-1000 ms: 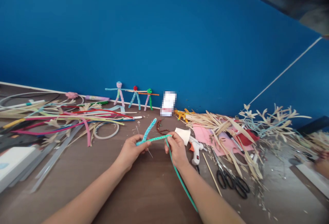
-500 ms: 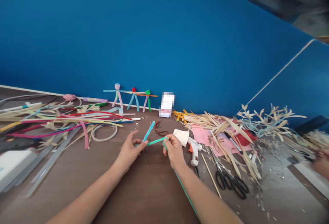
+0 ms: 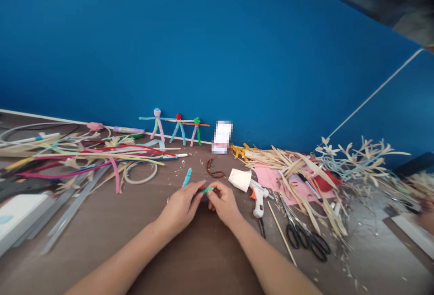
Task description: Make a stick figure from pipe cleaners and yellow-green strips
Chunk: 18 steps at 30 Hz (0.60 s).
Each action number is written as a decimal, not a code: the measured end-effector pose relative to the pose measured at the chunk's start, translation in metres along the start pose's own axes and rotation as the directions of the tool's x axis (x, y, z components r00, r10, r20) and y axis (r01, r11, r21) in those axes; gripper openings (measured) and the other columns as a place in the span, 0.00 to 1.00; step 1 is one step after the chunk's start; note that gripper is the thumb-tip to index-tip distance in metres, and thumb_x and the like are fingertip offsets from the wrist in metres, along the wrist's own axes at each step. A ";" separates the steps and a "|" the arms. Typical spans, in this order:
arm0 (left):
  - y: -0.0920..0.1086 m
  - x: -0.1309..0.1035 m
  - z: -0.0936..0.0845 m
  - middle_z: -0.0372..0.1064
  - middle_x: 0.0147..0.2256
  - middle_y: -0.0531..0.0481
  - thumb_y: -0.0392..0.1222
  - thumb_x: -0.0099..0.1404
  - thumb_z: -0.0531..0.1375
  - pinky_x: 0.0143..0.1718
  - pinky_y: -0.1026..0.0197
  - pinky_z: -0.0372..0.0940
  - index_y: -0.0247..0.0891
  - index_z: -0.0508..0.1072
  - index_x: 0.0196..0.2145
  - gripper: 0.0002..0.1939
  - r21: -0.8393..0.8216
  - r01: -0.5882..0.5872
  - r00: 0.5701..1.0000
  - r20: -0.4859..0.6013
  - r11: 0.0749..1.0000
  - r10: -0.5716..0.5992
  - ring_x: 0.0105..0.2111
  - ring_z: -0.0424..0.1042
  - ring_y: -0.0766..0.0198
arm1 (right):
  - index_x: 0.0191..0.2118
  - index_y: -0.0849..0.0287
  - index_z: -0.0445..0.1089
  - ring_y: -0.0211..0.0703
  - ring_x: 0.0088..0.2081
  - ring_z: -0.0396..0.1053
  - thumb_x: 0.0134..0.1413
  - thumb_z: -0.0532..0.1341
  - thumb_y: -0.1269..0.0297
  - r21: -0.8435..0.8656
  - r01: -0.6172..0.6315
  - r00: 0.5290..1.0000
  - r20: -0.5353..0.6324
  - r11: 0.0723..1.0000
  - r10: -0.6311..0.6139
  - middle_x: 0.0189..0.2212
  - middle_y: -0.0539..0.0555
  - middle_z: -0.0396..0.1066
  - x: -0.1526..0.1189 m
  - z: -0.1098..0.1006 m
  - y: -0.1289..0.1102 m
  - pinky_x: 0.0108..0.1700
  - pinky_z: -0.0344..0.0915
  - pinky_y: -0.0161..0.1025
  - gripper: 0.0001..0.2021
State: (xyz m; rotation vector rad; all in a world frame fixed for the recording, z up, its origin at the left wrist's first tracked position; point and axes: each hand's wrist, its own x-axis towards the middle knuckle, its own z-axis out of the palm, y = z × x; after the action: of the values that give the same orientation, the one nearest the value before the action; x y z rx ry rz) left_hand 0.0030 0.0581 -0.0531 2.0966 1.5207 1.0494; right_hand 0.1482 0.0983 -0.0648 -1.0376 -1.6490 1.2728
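My left hand [image 3: 180, 209] and my right hand [image 3: 225, 202] are close together over the middle of the table. A short stretch of green pipe cleaner [image 3: 206, 190] shows between their fingertips, pinched from both sides. Beyond my left hand, a light-blue twisted pipe cleaner piece [image 3: 187, 177] sticks up; its lower part is hidden behind the fingers. Past the hands lies a string of brown beads [image 3: 210, 173]. Three pipe cleaner figures [image 3: 177, 130] stand against the blue wall, arms spread, with coloured round heads.
To the right are a white glue gun [image 3: 259, 200], a white cup [image 3: 240, 180], a thin stick [image 3: 282, 234], black-handled scissors [image 3: 307, 238] and dried strips [image 3: 281, 161]. Coloured pipe cleaners [image 3: 111, 152] and a white box [image 3: 25, 218] fill the left. Another person's hand [image 3: 427, 211] is at far right.
My hands have come closer together, and the green length stretched between them now shows only as a short bit. The blue piece has tipped and shows less. The green tail by my right forearm is out of sight.
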 end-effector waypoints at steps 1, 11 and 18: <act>-0.001 0.000 0.001 0.66 0.45 0.42 0.41 0.62 0.45 0.45 0.58 0.60 0.36 0.62 0.49 0.19 -0.005 0.016 1.000 0.010 1.000 -0.016 0.44 0.66 0.59 | 0.28 0.60 0.62 0.30 0.14 0.56 0.47 0.55 0.62 0.002 -0.001 1.000 0.013 1.000 0.001 0.12 0.42 0.56 -0.001 0.001 0.000 0.17 0.54 0.27 0.06; 0.003 0.003 -0.006 0.72 0.37 0.47 0.42 0.61 0.47 0.38 0.62 0.61 0.39 0.69 0.41 0.15 -0.002 0.057 0.998 0.021 0.998 -0.057 0.36 0.70 0.60 | 0.30 0.60 0.61 0.29 0.15 0.57 0.45 0.55 0.67 0.062 -0.050 0.998 0.050 0.997 0.047 0.13 0.42 0.58 -0.001 0.003 0.002 0.18 0.56 0.27 0.04; 0.001 0.004 -0.006 0.72 0.37 0.47 0.40 0.59 0.49 0.39 0.63 0.61 0.39 0.71 0.39 0.14 -0.052 0.042 0.999 -0.008 0.998 -0.043 0.36 0.70 0.61 | 0.29 0.59 0.60 0.29 0.15 0.57 0.41 0.56 0.70 0.112 -0.090 0.995 0.058 0.990 0.084 0.14 0.42 0.58 0.000 0.006 0.006 0.16 0.56 0.27 0.05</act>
State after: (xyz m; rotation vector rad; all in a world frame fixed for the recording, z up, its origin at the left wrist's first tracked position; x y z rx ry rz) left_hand 0.0003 0.0605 -0.0471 2.0190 1.5189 1.0724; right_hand 0.1438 0.0976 -0.0720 -1.0234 -1.5651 1.4465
